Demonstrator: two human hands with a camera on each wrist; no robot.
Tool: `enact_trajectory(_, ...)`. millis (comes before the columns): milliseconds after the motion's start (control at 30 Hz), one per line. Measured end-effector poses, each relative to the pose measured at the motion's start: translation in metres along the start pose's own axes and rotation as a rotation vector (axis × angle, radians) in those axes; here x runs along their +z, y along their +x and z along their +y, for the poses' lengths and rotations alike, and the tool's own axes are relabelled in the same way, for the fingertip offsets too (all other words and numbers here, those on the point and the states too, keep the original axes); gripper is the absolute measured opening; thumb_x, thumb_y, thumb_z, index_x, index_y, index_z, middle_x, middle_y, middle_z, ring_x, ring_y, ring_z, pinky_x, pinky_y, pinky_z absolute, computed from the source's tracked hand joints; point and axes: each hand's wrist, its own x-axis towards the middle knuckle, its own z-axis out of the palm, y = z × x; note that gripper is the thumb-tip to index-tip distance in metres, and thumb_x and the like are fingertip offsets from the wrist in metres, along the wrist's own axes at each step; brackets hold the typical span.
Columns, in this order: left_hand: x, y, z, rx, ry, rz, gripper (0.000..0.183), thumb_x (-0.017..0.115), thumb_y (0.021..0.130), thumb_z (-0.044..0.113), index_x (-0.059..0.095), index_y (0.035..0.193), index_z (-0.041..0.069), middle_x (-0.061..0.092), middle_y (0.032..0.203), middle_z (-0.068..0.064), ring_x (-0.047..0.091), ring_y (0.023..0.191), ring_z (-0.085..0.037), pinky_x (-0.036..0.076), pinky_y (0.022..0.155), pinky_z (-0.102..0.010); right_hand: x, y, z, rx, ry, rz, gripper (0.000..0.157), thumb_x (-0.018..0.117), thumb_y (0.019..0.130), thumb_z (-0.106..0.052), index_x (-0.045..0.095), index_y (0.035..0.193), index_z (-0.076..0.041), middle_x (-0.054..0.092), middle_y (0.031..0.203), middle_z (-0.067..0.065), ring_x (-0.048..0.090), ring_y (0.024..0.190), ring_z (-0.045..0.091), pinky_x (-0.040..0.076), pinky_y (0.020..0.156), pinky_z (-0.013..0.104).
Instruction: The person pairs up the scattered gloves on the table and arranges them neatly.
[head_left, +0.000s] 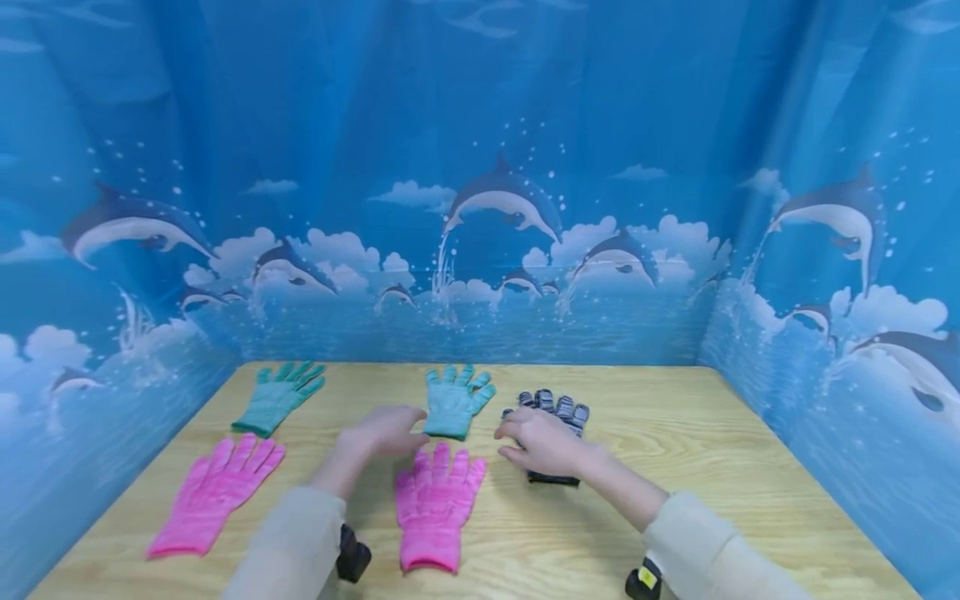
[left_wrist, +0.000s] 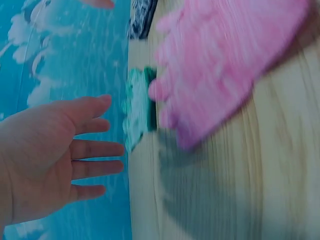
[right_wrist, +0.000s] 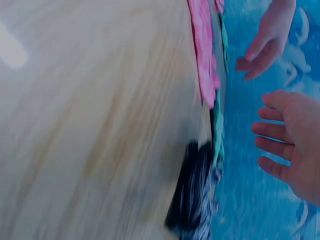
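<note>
Tabletop [head_left: 697, 467]: wood-grained, carrying five knit gloves spread flat, with a dolphin-print curtain [head_left: 360, 125] beyond its far edge.
Striped glove [head_left: 564, 407]: right of the middle, nearer the far edge than the near one, fingers toward the far edge, dark cuff toward me.
Middle green glove [head_left: 455, 402]: by the far edge, left of the striped glove.
Corner green glove [head_left: 277, 400]: just inside the far left corner.
Left pink glove [head_left: 217, 496]: along the left edge, fingers slanting toward the far edge.
Middle pink glove [head_left: 438, 508]: toward the near edge, below the middle green glove.
My right hand [head_left: 543, 442]: fingers loosely extended, nothing in my grip; from the head view it covers part of the striped glove.
My left hand [head_left: 386, 431]: fingers spread apart, nothing held, near the middle green glove's cuff.
Wrist views: each shows its palm and the gaps between fingers, hidden from my head; the right one shows my hand apart from the striped glove.
</note>
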Motion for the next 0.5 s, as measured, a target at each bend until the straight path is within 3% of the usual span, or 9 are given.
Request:
enact_trajectory(267, -0.006, -0.033, -0.041, -0.038, 0.062, 0.115, 0.034, 0.063, 0.086, 0.023, 0.061, 0.105, -0.005, 0.064, 0.103, -0.018, 0.059, 0.098, -0.036, 0.045, 0.086, -0.047, 0.008, 0.017, -0.04, -0.077, -0.032, -0.106, 0.032, 0.064, 0.086, -0.026, 0.063, 0.113, -0.009, 0.065, 0.106, 0.002, 0.059, 0.099, 0.014, 0.044, 0.089, 0.027)
enact_trajectory(500, -0.015, -0.078, -0.08, -0.141, 0.025, 0.124, 0.043, 0.062, 0.087, 0.024, 0.056, 0.114, -0.009, 0.061, 0.105, -0.022, 0.059, 0.095, -0.039, 0.046, 0.08, -0.051, 0.016, 0.026, -0.071, -0.198, -0.056, -0.179, 0.038, 0.063, 0.086, -0.033, 0.06, 0.116, -0.01, 0.066, 0.098, -0.005, 0.059, 0.084, 0.004, 0.044, 0.077, 0.016)
